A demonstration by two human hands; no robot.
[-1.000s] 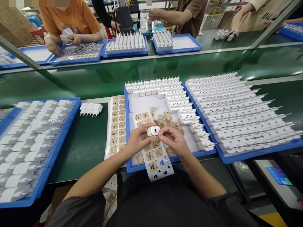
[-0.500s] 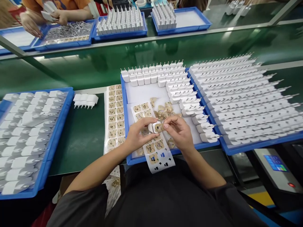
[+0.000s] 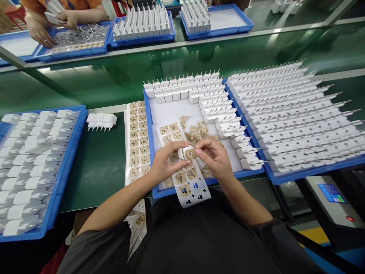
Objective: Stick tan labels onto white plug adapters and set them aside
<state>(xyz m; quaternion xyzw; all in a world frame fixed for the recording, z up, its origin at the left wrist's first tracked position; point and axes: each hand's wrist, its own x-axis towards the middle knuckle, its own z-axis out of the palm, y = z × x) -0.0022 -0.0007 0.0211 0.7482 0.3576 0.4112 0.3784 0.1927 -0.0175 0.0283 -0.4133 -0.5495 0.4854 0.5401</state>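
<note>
While the left hand grips the adapter, the right hand pinches its sticker.

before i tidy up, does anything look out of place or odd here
One white adapter appears to lie on top of the rows in the left tray, breaking their pattern. A group of adapters sits on the green bench, outside the trays. Nothing looks clearly damaged, though the held adapter is too small to check.
</note>
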